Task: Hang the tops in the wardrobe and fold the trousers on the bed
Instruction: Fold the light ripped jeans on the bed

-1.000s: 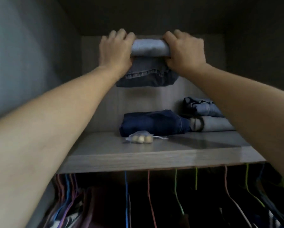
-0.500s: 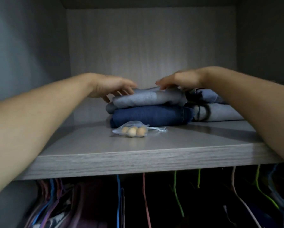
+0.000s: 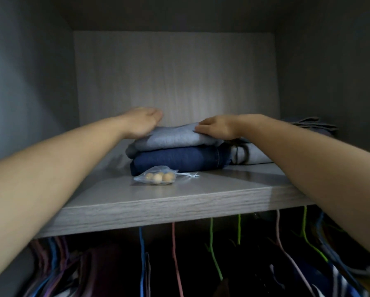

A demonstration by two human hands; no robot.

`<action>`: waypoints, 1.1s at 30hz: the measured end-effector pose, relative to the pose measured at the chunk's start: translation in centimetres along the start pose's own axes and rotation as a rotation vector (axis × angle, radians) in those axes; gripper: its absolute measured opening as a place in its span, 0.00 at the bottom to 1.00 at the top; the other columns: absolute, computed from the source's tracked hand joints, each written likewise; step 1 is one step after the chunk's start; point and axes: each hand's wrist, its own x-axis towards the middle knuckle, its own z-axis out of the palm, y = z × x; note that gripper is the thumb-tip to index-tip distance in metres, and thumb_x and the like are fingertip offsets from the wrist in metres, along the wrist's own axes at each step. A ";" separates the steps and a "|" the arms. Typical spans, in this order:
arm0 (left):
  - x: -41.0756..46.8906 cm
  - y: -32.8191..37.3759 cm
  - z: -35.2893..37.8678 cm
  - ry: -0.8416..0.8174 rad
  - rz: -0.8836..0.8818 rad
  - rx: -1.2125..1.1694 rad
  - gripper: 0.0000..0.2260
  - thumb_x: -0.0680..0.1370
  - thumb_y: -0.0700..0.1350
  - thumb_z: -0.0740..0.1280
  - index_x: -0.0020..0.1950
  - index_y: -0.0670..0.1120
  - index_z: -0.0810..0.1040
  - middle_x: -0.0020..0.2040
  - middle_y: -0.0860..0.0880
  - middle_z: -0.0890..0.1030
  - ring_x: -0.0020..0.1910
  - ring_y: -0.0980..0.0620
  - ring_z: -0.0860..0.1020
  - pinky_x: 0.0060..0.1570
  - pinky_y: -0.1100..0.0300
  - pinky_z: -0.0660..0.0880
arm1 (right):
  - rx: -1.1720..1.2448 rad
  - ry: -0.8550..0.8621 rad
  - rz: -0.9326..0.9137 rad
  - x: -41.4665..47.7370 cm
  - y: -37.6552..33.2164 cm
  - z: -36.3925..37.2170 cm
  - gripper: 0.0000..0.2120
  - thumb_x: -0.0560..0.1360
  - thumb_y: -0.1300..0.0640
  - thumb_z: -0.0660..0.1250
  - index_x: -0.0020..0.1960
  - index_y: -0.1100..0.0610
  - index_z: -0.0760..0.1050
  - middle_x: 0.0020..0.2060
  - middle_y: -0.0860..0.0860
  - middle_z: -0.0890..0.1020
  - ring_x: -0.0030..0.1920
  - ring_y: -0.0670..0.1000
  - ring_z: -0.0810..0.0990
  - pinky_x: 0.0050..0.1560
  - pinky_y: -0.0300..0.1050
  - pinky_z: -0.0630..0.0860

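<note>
Left hand [image 3: 142, 123] and right hand [image 3: 217, 127] lie flat, fingers straight and gripping nothing, on the light-blue folded jeans [image 3: 175, 136] stacked on the dark-blue folded jeans [image 3: 179, 159] on the wardrobe shelf [image 3: 179, 202]; an uneven push, I'd say, could skew the top pair off the stack.

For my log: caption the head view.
Left hand and right hand rest on light jeans atop dark jeans on wardrobe shelf.
</note>
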 end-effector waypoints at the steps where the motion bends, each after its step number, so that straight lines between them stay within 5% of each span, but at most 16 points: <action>1: -0.1 0.3 -0.3 0.068 0.035 0.050 0.24 0.85 0.55 0.47 0.72 0.43 0.69 0.74 0.40 0.67 0.72 0.42 0.65 0.71 0.51 0.61 | -0.062 0.058 -0.026 -0.6 0.3 -0.3 0.27 0.83 0.39 0.51 0.77 0.52 0.66 0.74 0.54 0.70 0.72 0.56 0.69 0.71 0.52 0.65; 5: -1.5 1.1 -0.5 0.152 0.039 0.310 0.26 0.83 0.61 0.46 0.78 0.53 0.60 0.79 0.42 0.57 0.77 0.41 0.56 0.71 0.40 0.58 | -0.127 0.250 -0.045 -3.5 1.9 -1.2 0.31 0.82 0.36 0.52 0.79 0.52 0.60 0.78 0.56 0.63 0.77 0.57 0.62 0.75 0.51 0.58; 12: -5.2 2.8 -0.8 0.171 0.049 0.265 0.28 0.82 0.63 0.49 0.80 0.54 0.54 0.80 0.41 0.49 0.78 0.40 0.51 0.72 0.38 0.55 | -0.320 0.470 -0.100 -10.4 3.7 -2.2 0.31 0.81 0.37 0.55 0.80 0.48 0.56 0.80 0.55 0.55 0.76 0.60 0.62 0.73 0.58 0.65; 15: -6.6 4.2 -0.5 0.380 0.141 0.185 0.28 0.81 0.63 0.52 0.79 0.54 0.55 0.80 0.41 0.51 0.77 0.38 0.55 0.70 0.38 0.58 | -0.380 0.642 -0.152 -14.5 5.1 -2.2 0.28 0.82 0.41 0.57 0.79 0.47 0.57 0.80 0.54 0.55 0.75 0.60 0.65 0.67 0.59 0.70; 19: -8.3 6.1 -0.8 0.654 0.244 0.164 0.26 0.81 0.59 0.54 0.77 0.51 0.61 0.78 0.39 0.58 0.75 0.37 0.59 0.67 0.39 0.62 | -0.487 0.690 -0.042 -18.9 7.4 -2.4 0.29 0.82 0.41 0.54 0.80 0.48 0.56 0.81 0.55 0.53 0.78 0.59 0.59 0.72 0.57 0.64; 30: -23.1 18.8 2.7 0.648 0.163 -0.226 0.27 0.81 0.60 0.51 0.78 0.50 0.60 0.79 0.40 0.56 0.78 0.39 0.53 0.73 0.39 0.55 | -0.510 0.824 0.032 -37.5 11.7 0.1 0.27 0.82 0.43 0.54 0.78 0.52 0.61 0.78 0.61 0.59 0.77 0.62 0.59 0.76 0.60 0.59; 33: -29.4 24.2 7.0 0.552 0.167 -0.276 0.28 0.81 0.59 0.52 0.79 0.49 0.58 0.80 0.39 0.54 0.78 0.39 0.51 0.73 0.39 0.54 | -0.493 0.741 0.092 -45.7 15.0 3.5 0.28 0.81 0.44 0.55 0.79 0.53 0.60 0.79 0.61 0.57 0.78 0.63 0.58 0.76 0.61 0.58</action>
